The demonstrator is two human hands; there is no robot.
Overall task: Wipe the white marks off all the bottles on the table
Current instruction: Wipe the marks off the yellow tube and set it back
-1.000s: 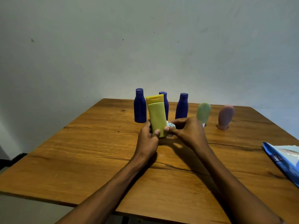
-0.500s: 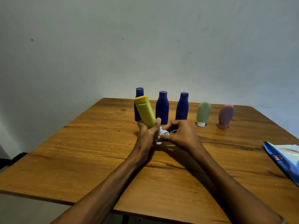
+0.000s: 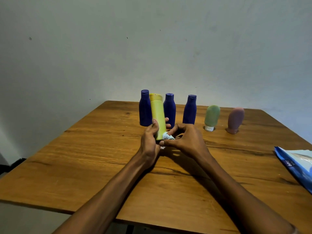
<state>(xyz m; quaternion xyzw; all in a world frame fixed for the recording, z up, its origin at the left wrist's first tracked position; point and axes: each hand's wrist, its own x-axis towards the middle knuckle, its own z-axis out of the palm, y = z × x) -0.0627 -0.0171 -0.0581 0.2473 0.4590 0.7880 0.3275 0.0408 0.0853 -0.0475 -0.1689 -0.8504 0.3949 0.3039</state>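
Bare grey wall behind a wooden table (image 3: 84, 166). Along the far edge we note three blue bottles (image 3: 144, 109), a green tube (image 3: 211, 117) and a pink tube (image 3: 235, 120). Mid-table, our left hand (image 3: 149, 141) grips the upright yellow bottle (image 3: 157, 115); our right hand (image 3: 184, 139) pinches a white wipe (image 3: 167, 136) against its base. At the right edge lies a blue packet (image 3: 297, 164), lettering unreadable.

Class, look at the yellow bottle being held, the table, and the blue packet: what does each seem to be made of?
Tall yellow bottle: likely matte plastic, given its even colour and lack of glare. Brown wooden table: wood or wood veneer, with visible grain, knots and a soft sheen. Blue packet at the right edge: probably glossy plastic film, since it shows creases and light reflections.
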